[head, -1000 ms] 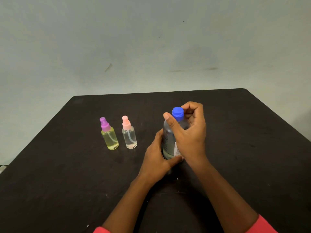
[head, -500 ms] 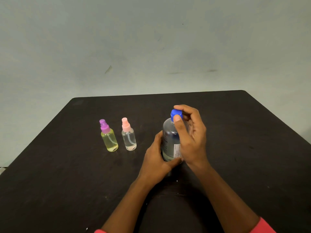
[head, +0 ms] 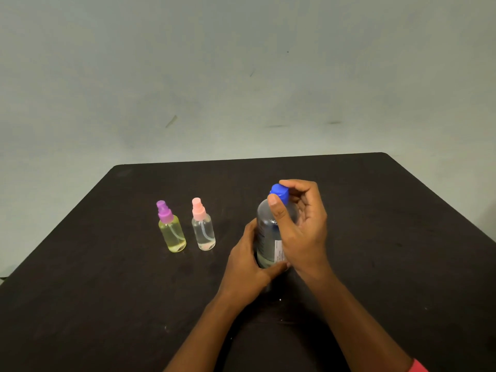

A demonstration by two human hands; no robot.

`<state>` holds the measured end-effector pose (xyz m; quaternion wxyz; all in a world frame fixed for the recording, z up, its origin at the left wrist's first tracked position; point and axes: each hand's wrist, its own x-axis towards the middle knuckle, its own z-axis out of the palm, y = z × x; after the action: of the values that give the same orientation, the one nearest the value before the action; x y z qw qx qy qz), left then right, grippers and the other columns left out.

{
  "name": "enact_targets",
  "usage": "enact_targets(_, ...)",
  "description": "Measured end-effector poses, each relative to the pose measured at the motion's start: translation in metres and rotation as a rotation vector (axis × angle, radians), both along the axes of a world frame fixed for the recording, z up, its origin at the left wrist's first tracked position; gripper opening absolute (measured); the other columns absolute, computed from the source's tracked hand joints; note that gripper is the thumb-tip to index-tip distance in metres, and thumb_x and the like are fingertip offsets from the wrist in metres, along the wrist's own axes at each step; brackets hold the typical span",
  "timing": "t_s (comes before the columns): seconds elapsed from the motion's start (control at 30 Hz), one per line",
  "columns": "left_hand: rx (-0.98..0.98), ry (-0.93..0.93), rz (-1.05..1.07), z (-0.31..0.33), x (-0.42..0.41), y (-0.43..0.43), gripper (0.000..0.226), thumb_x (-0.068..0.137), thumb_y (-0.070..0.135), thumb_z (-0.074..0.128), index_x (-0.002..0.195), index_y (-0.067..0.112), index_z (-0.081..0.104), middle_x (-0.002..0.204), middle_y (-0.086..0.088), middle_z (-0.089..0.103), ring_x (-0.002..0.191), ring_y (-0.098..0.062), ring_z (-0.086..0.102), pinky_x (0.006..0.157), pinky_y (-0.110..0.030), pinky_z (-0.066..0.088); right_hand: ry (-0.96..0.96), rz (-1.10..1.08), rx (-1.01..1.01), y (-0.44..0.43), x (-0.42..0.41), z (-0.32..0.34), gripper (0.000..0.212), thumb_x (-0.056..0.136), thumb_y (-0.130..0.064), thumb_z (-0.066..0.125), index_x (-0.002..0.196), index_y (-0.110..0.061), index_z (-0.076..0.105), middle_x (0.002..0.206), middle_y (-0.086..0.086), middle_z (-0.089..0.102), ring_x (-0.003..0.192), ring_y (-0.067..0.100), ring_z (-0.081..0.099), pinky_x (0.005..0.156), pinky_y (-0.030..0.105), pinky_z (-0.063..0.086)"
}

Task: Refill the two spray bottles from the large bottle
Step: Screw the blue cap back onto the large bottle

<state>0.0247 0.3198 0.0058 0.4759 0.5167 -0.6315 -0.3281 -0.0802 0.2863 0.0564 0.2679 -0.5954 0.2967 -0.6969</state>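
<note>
A large clear bottle [head: 265,234] with a blue cap [head: 279,194] stands upright near the middle of the black table [head: 375,224]. My left hand [head: 248,260] grips its lower body from the left. My right hand [head: 302,226] pinches the blue cap between thumb and fingers; the cap looks tilted. Left of them stand two small spray bottles, apart from my hands: a yellow-tinted one with a purple sprayer [head: 171,229] and a clear one with a pink sprayer [head: 203,226].
A pale wall [head: 241,76] rises behind the table's far edge. The table's corners are cut off at the back left and back right. Bare dark surface lies to the right of the large bottle and in front of the spray bottles.
My right hand's thumb and fingers have turned around the blue cap, and the cap now sits tilted. My left hand, the large bottle and both spray bottles stayed in place.
</note>
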Motion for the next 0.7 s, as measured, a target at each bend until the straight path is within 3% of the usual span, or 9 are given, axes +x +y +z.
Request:
enact_targets(0.23, -0.002, 0.019, -0.002, -0.0004, -0.0004, -0.0004, 0.071, 0.070, 0.026, 0.083, 0.129, 0.031, 0.045, 0.116, 0.019, 0.063, 0.108, 0.003, 0.059, 0.086, -0.015, 0.048, -0.008, -0.008, 0.026, 0.0027, 0.0009, 0.0005, 0.024, 0.082, -0.032, 0.067, 0.102, -0.029, 0.056, 0.097, -0.021, 0.062, 0.094, 0.009, 0.063, 0.081, 0.017, 0.049)
enact_targets(0.47, -0.030, 0.008, 0.002, -0.0003, -0.0009, 0.0000, 0.072, 0.069, 0.028, 0.083, 0.130, 0.029, 0.045, 0.118, 0.018, 0.062, 0.108, -0.001, 0.060, 0.087, -0.019, 0.050, -0.014, 0.050, 0.037, 0.0034, -0.0021, -0.0013, 0.028, 0.093, -0.031, 0.047, 0.115, -0.023, 0.062, 0.114, -0.004, 0.066, 0.106, 0.023, 0.063, 0.089, 0.028, 0.050)
enact_targets(0.7, -0.014, 0.016, 0.001, -0.0007, -0.0010, 0.0003, 0.068, 0.069, 0.027, 0.084, 0.126, 0.029, 0.047, 0.114, 0.019, 0.063, 0.105, 0.000, 0.061, 0.085, -0.017, 0.049, -0.066, 0.067, 0.033, 0.0015, -0.0020, -0.0024, 0.019, 0.088, -0.018, 0.062, 0.107, -0.022, 0.061, 0.105, -0.010, 0.067, 0.102, 0.022, 0.066, 0.086, 0.031, 0.052)
